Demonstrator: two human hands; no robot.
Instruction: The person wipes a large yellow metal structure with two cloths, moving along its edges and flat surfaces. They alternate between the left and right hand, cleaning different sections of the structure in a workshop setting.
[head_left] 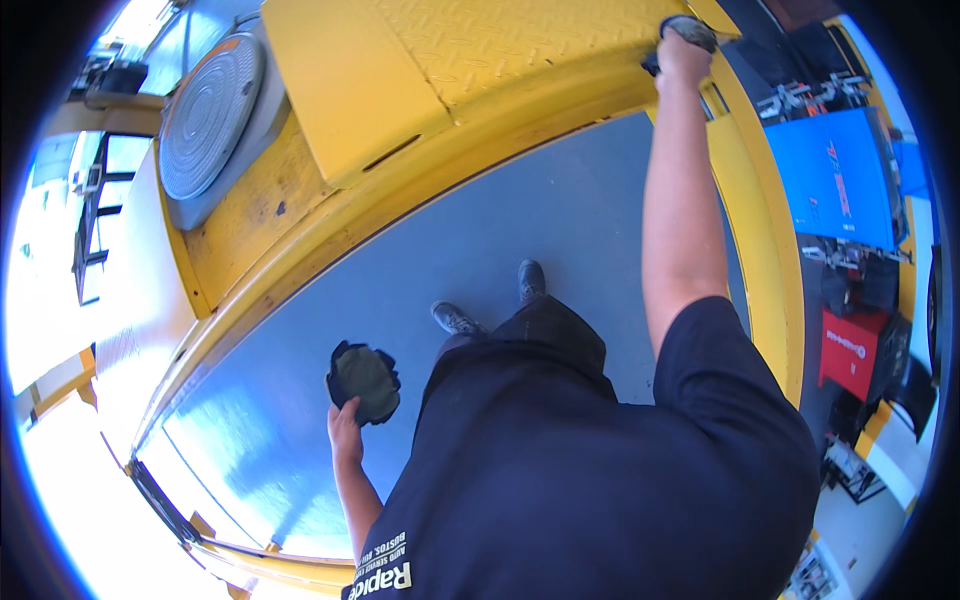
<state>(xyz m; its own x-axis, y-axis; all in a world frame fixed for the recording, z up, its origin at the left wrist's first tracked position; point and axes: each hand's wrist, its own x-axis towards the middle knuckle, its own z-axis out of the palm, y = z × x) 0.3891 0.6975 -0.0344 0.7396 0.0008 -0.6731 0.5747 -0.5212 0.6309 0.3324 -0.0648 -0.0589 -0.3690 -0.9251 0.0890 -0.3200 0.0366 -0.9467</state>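
Note:
My left hand point(345, 432) pinches a dark round cloth-like piece point(366, 384) by its edge, thumb on top. The piece has a grey-green middle and a ragged black rim, and it hangs over the floor, touching nothing else. My right arm is stretched far forward. At its end, my right hand point(686, 60) is closed around a dark, greyish bundle point(692, 32), which looks like a rag. It lies against the far right corner of the yellow metal platform point(540, 45). Most of the right fingers are hidden.
A round grey ribbed turntable plate point(212, 118) sits on the yellow frame at the left. A yellow beam point(765, 220) runs along my right side. Beyond it stand a blue cabinet point(832, 178) and a red box point(850, 350). Blue-grey floor point(480, 210) lies around my shoes.

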